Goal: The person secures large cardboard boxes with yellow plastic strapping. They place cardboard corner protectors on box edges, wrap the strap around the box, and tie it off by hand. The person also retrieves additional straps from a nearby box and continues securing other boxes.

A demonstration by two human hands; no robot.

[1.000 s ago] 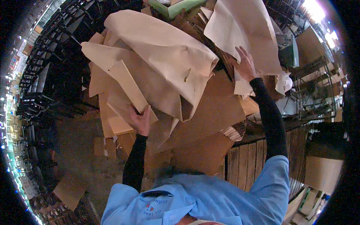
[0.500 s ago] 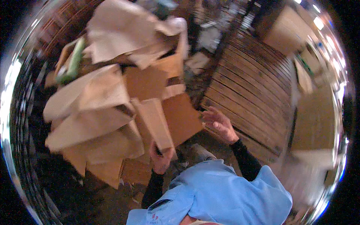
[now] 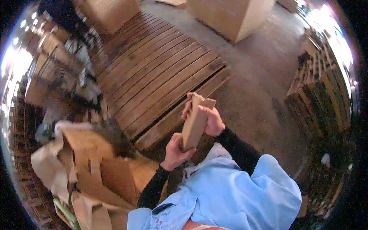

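Observation:
Both my hands hold a long, narrow piece of folded brown cardboard tilted up in front of my body. My left hand grips its lower end, thumb along the edge. Around its upper end my right hand is closed, with fingertips showing on the far side. A small flap sticks out at that top end. To the lower left lies a heap of torn and flattened cardboard with crumpled brown paper on it, apart from my hands.
A slatted wooden pallet lies on the concrete floor just ahead. Large cardboard boxes stand beyond it. Stacked wooden pallets rise at the right. Blurred clutter and cartons fill the left side.
My view has swung right, from the cardboard heap toward the pallet. The folded cardboard piece has come away from the heap in my left hand, and my right hand, empty before, now grips it too.

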